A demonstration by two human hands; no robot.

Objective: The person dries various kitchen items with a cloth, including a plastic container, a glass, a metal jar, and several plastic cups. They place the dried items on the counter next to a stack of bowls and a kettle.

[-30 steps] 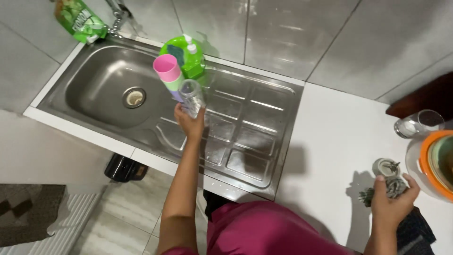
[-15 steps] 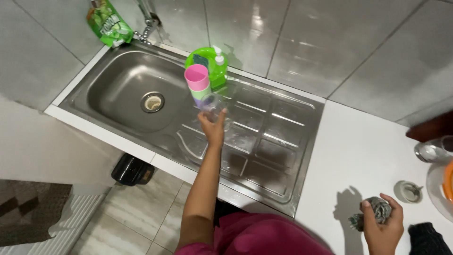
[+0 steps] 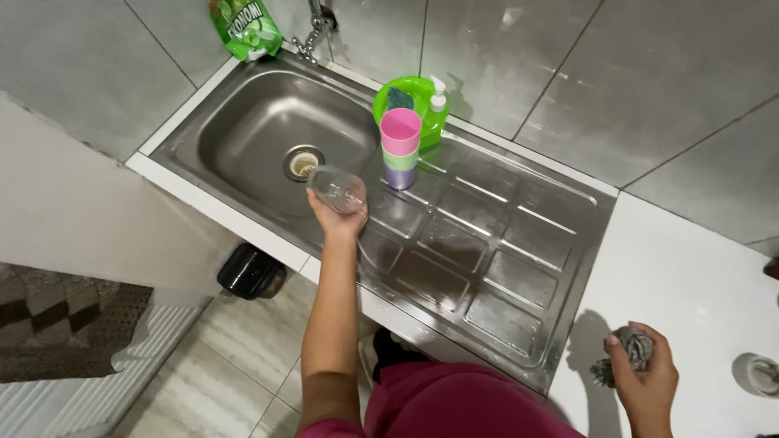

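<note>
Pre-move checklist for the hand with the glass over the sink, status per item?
1. Left hand grip on clear drinking glass: ok, fingers wrapped around its base.
2. Glass tipped over stainless steel sink basin: ok.
3. Glass empty: cannot tell.
4. Gap to stacked pink, green and purple plastic cups: ok, apart.
5. Basin free around drain: ok.
6. Right hand holding grey scouring pad over white counter: ok.
</note>
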